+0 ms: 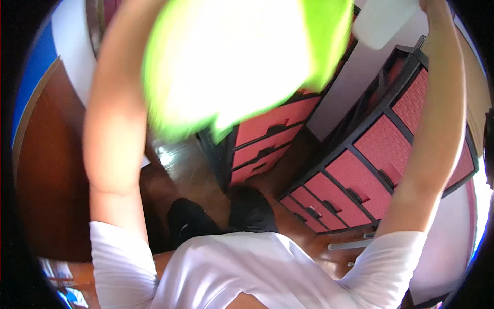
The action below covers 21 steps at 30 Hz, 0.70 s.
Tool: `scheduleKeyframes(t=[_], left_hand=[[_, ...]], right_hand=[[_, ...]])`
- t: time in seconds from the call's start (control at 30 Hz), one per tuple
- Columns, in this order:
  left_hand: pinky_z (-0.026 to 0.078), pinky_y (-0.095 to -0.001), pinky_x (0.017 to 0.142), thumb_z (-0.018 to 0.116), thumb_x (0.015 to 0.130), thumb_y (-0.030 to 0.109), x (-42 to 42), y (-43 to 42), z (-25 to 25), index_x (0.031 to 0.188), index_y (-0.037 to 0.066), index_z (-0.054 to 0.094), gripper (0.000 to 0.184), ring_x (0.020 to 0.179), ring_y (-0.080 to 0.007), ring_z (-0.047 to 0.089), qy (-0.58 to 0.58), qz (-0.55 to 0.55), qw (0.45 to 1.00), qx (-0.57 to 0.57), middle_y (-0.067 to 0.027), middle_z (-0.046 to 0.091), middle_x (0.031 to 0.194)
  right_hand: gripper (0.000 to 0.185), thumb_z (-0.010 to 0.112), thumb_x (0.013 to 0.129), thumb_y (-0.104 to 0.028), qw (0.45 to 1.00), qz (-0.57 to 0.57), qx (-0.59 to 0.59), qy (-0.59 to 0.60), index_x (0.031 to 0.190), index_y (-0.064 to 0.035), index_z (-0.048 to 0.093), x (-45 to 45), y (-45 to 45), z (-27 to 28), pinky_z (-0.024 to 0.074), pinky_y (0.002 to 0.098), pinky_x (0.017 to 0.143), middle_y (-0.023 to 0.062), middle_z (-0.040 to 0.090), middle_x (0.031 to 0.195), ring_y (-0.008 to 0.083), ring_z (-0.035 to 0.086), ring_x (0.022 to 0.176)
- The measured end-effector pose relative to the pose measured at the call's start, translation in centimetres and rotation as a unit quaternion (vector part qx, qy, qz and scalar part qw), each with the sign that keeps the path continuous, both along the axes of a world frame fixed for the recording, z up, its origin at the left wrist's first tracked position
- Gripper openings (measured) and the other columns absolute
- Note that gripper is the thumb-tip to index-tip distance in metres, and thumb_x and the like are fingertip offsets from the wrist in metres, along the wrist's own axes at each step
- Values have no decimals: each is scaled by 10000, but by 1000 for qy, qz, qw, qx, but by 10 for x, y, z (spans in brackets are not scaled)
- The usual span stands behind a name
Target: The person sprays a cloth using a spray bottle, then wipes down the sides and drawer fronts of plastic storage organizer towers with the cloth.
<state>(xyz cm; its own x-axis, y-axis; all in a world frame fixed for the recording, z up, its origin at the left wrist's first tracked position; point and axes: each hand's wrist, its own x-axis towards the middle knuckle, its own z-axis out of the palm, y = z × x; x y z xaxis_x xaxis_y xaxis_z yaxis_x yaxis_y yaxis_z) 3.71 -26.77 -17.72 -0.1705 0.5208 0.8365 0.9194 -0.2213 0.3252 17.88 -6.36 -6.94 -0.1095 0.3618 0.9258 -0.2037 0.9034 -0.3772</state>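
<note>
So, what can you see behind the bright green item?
Behind the bright green item, dark-edged pink drawers show below its lower edge; what the item covers cannot be seen.

Count: 1 bright green item [231, 67], 1 pale item [383, 23], 2 pink-and-black drawer units [350, 183]. At least 3 drawer fronts [274, 122] per unit; exact total unclear, partly blocked. 2 bare arms [437, 108], 2 white sleeves [121, 260], 1 white shirt [231, 262].
</note>
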Motion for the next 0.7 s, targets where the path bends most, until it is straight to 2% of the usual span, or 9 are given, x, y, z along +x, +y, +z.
scheduleKeyframes(t=[0.03,0.07,0.13,0.2,0.23,0.27,0.33,0.5,0.7], left_hand=[[493,-353,717,573,866,265,12,-5,-34,1036,11,598,306,837,-205,625,-80,-44,995,-27,-114,644,937],[499,-314,642,653,804,240,17,-9,-57,932,10,630,264,710,-187,653,-341,-229,907,-94,-78,675,812],[498,-268,631,634,841,263,14,-16,-105,915,2,640,272,718,-128,642,-281,-183,920,-201,-49,668,803],[504,-263,636,616,857,263,15,-18,-145,928,7,642,267,722,-141,646,-374,-145,880,-255,-63,669,803],[505,-264,651,607,866,284,7,-15,-169,932,12,651,284,737,-140,647,-459,-159,839,-247,-62,671,817],[506,-265,665,597,875,305,-1,-13,-190,936,16,661,302,751,-140,648,-539,-170,791,-236,-62,672,830],[534,-326,731,547,909,306,0,-20,-217,1130,13,569,368,836,-208,660,-640,-257,709,-147,-115,654,997],[480,-416,885,493,929,344,0,-42,-293,1256,8,464,470,1001,-304,607,-765,-331,549,-56,-162,586,1159],[482,-415,887,428,957,357,10,-53,-322,1272,39,451,449,1053,-274,585,-792,-322,516,51,-134,577,1182]], right_hand=[[150,625,754,-203,998,-2,61,-30,798,-61,606,12,-15,-24,482,375,566,65,571,694,202,560,612],[208,623,749,-236,997,38,27,-68,837,-48,612,23,-18,-48,491,375,602,91,592,741,216,585,660],[332,617,738,-301,982,116,-36,-142,914,-20,625,37,-18,-101,509,376,673,142,636,835,245,636,757],[284,644,709,-200,960,188,-87,-189,921,-12,625,49,-43,-170,502,337,636,108,640,809,199,634,720],[272,658,695,-149,945,219,-114,-212,924,-7,625,55,-56,-204,499,317,617,91,643,796,177,634,701],[341,646,670,-62,875,359,-194,-259,1005,-16,601,56,-71,-235,485,308,645,76,640,848,148,615,754],[400,592,668,-14,823,451,-210,-275,1068,-32,579,43,-82,-299,464,287,682,42,614,866,123,577,791],[354,558,646,-22,801,440,-272,-302,995,-44,612,32,-101,-382,456,288,690,42,614,826,124,574,761],[220,607,629,-85,752,407,-276,-440,842,-37,627,24,-104,-403,484,324,644,85,636,737,188,618,686]])
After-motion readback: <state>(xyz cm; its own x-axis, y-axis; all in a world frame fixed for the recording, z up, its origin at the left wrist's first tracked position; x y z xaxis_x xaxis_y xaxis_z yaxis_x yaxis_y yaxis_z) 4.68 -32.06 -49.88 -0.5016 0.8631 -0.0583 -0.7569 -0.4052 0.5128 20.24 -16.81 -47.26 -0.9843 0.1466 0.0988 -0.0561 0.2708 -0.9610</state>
